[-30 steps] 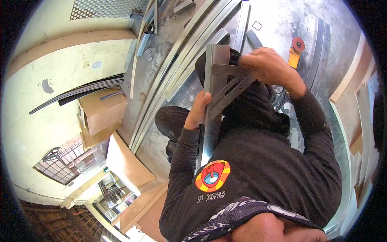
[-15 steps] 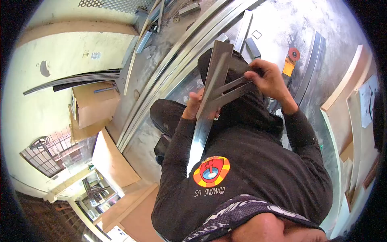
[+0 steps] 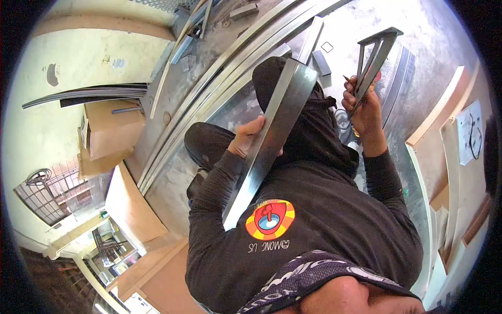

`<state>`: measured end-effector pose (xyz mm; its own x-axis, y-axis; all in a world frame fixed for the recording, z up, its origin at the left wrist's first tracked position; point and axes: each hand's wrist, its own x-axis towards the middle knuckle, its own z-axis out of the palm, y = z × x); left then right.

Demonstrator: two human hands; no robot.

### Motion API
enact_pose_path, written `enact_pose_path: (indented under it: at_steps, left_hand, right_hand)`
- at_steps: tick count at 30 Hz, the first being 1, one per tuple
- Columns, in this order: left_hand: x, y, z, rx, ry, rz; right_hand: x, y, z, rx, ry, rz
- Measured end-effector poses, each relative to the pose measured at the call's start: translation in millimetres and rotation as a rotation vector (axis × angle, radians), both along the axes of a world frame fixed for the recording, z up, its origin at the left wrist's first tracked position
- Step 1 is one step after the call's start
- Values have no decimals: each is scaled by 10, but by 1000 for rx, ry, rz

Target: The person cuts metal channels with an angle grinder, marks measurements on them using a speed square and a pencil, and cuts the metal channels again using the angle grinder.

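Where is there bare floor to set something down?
Pale floor shows between the small square ring and the metal triangle in the right hand. A narrower patch lies between the wooden stick and long metal bars. It looks crowded beside the knees, near the bars and grey block.

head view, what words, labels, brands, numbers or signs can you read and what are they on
"AMONG US": on the chest of the black sweatshirt, turned upside down in this view.
Small arched lettering by the round emblem: too small to read.
White lettering on the neck gaiter: folded and cut up, no sure reading.
Printed marks on the pale wall: too small and blurred.
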<state>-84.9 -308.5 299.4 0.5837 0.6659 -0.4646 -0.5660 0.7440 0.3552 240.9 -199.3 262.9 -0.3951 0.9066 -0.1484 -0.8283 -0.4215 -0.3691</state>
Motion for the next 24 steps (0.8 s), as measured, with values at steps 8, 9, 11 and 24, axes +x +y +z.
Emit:
enact_pose_path:
  at_steps: [8, 9, 11, 24]
  left_hand:
    - [66, -30, -149, 170, 916, -338]
    - [57, -38, -160, 274, 1071, -389]
    - [67, -84, -15, 468, 1278, -268]
    - [164, -138, 1309, 500, 1163, -60]
  right_hand:
    - [-106, -256, 480, -39, -176, -85]
    - [-121, -304, 548, -24, -143, -61]
    - [-168, -433, 699, 15, -193, 32]
    - [-103, -841, 319, 793, -760, 99]
